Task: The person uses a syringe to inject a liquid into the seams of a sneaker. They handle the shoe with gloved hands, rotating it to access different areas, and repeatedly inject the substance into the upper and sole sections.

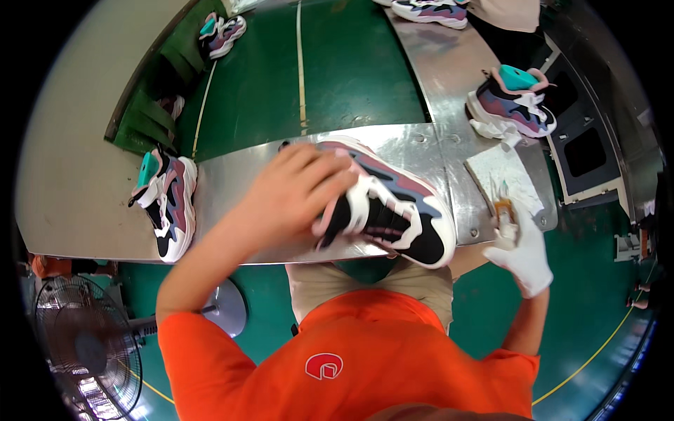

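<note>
Head view: the left hand (298, 196) lies on top of a shoe (393, 210), fingers curled over its collar and holding it down on the metal table (232, 189). The shoe's long side runs from 10 o'clock to 4 o'clock, toe near the table's front edge. The right hand (523, 249), in a white glove, is closed on a small brush (504, 208) at 3 o'clock from the shoe, close by. A white pad (502, 168) lies just above it. Other shoes (168, 203) stand well apart, so there is room.

Spare sneakers (167, 203) – floor fan (84, 347)
</note>
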Available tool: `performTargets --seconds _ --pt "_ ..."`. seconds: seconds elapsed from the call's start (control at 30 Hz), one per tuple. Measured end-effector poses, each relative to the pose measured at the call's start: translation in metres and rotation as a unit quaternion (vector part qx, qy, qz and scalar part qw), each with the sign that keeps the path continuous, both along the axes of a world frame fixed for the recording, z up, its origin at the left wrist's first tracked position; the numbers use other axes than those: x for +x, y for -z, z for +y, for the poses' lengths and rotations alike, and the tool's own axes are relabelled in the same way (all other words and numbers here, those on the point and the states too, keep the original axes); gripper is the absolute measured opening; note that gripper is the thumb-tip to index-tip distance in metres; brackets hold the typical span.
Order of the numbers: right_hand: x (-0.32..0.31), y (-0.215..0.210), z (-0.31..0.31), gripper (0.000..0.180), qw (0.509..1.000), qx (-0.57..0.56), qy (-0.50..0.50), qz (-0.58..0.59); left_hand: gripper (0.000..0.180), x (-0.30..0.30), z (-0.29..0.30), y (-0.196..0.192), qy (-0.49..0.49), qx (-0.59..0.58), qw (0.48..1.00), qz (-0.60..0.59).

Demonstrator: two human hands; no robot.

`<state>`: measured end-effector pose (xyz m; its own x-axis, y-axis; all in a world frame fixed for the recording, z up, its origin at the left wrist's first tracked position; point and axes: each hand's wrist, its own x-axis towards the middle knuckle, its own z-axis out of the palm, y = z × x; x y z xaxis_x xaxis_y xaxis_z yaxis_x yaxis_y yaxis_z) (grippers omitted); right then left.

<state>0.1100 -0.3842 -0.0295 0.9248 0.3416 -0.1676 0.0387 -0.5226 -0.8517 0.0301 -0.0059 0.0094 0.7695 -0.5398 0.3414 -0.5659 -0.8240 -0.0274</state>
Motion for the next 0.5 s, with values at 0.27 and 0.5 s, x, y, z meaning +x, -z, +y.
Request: performTargets --seconds 0.27,0.5 --pt "0.013 -0.055 0.065 0.097 0.904 0.281 -0.190 0.259 0.029 -0.084 -0.037 0.050 -0.158 -0.038 0.978 -0.128" --pt "0.035 -0.039 0.136 0.109 0.853 0.282 -0.306 0.314 0.018 -0.079 -0.043 0.046 -0.184 -0.043 0.975 -0.119"
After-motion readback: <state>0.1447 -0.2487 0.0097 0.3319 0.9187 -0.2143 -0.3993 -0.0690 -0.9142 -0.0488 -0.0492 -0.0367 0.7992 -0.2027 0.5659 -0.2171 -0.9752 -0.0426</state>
